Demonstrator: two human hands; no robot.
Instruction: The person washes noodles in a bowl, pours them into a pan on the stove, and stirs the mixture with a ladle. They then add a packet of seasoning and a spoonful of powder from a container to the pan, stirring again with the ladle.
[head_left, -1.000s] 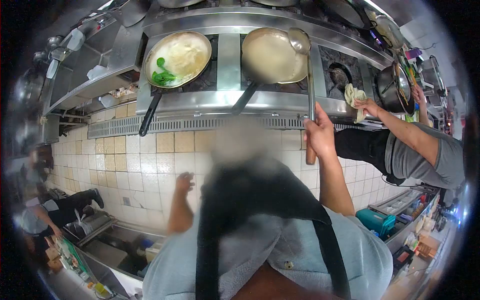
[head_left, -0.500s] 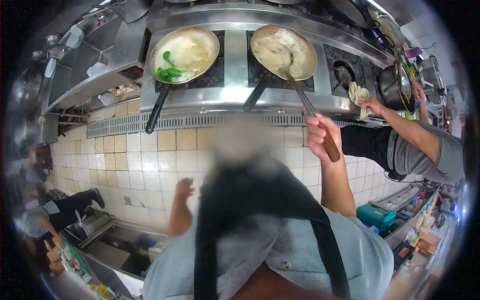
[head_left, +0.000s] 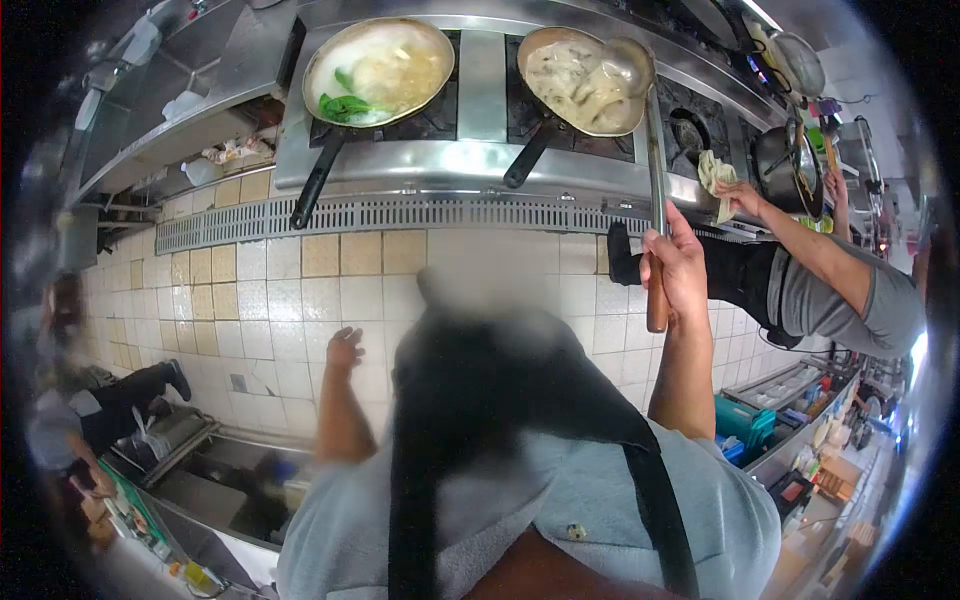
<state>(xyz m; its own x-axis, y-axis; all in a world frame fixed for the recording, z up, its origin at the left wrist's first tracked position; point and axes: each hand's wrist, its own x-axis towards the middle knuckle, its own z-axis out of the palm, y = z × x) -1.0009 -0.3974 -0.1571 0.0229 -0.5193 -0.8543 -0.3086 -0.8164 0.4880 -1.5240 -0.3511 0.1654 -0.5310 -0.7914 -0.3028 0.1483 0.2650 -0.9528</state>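
My right hand [head_left: 675, 265] grips the brown handle of a long metal ladle [head_left: 656, 170]. Its bowl rests at the right rim of the right frying pan [head_left: 522, 70], which holds a creamy pale mixture [head_left: 570, 75] with darker pieces. My left hand [head_left: 345, 350] hangs low over the floor, holding nothing, its fingers loosely apart. On the burner to the left, another frying pan [head_left: 308, 88] contains pale food in milky liquid, with green leaves [head_left: 345, 107] near its front edge. Both black pan handles point toward me, untouched.
A co-worker's hand [head_left: 740, 195] at right holds a cloth [head_left: 716, 178] beside a large dark pot [head_left: 775, 165]. Steel stove edge [head_left: 400, 165] and floor grate [head_left: 400, 215] run across. Another person [head_left: 130, 410] is at left; a teal container [head_left: 742, 425] stands behind right.
The ladle has moved from the middle of the creamy mixture to the pan's right rim, its handle now more upright. My left hand has shifted left and its fingers look looser.
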